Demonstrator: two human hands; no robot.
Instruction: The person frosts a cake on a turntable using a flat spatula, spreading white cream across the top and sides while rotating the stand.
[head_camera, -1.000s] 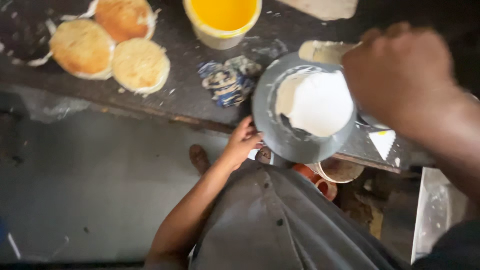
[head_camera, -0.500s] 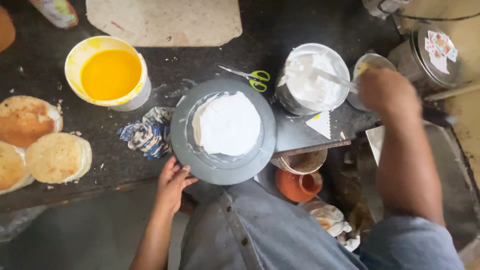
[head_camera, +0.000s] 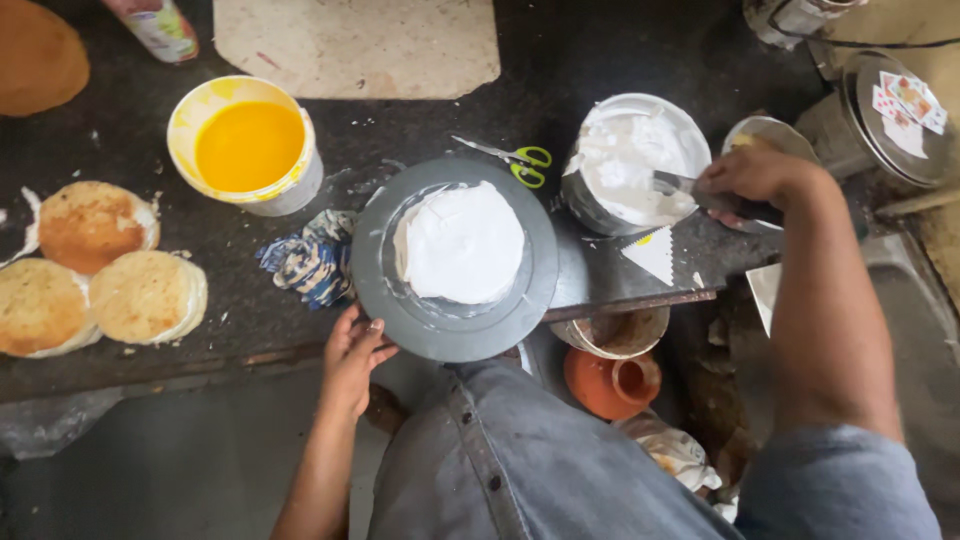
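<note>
Here, left hand at the near rim of a round grey metal turntable, fingers curled loosely against its edge, touching rather than clamped. Just beyond those fingers, on the turntable, a round cake coated in white cream. Beside the left hand on its outer side, a crumpled blue-and-white patterned cloth on the dark stone surface. Farther out that way, three round golden-brown sponge layers close together, and beyond the cloth a white plastic tub of yellow-orange liquid.

Right hand closed around the dark handle of a flat metal palette knife, blade reaching inward into a round steel bowl of white cream and resting on the cream. Just behind the right hand, partly hidden by it, a small steel bowl. Between the cream bowl and the turntable, a pair of green-handled scissors lying flat. On the near side of the right hand, a small white triangular scraper with a toothed edge on the surface. Below that, under the edge of the surface, a reddish clay pot. Outward from the right hand, a round metal lid bearing playing cards. Far beyond both hands, a pale rectangular board.
</note>
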